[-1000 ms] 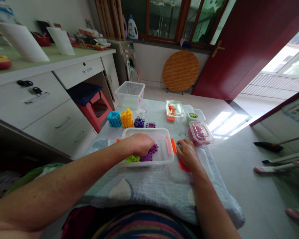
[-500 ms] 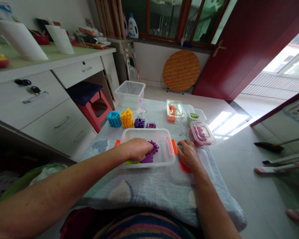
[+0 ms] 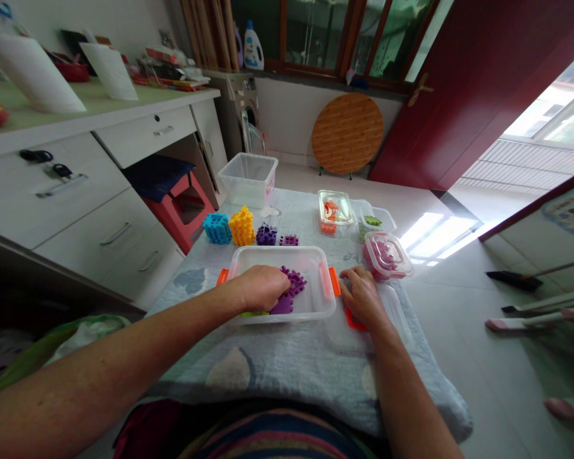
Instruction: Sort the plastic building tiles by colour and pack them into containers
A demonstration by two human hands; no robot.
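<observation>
My left hand [image 3: 264,287] reaches into a clear plastic box [image 3: 318,305] with orange latches. Its fingers are closed on a purple notched building piece [image 3: 296,282], the fingertips partly hidden. Below that piece lie another flat purple piece [image 3: 282,306] and a yellow-green piece [image 3: 254,313], mostly covered by my hand. Just right of the box, my right hand [image 3: 361,294] rests with its fingers stretched out on a clear lid [image 3: 392,319] with an orange latch [image 3: 354,320]. Behind the box stand a blue block [image 3: 217,228], a yellow block [image 3: 242,226], a dark purple block [image 3: 266,234] and a small purple piece [image 3: 289,240].
On the cloth-covered table [image 3: 287,363] are a lidded box of orange pieces [image 3: 333,213], a container with green pieces [image 3: 385,220] and a lidded box of reddish-pink pieces [image 3: 387,255]. A tall clear bin [image 3: 249,182] stands at the back left, near a red stool [image 3: 186,210].
My left hand stays in the box, and the purple piece at its fingertips has shifted and tilted slightly. My right hand keeps its place. The view has moved a little.
</observation>
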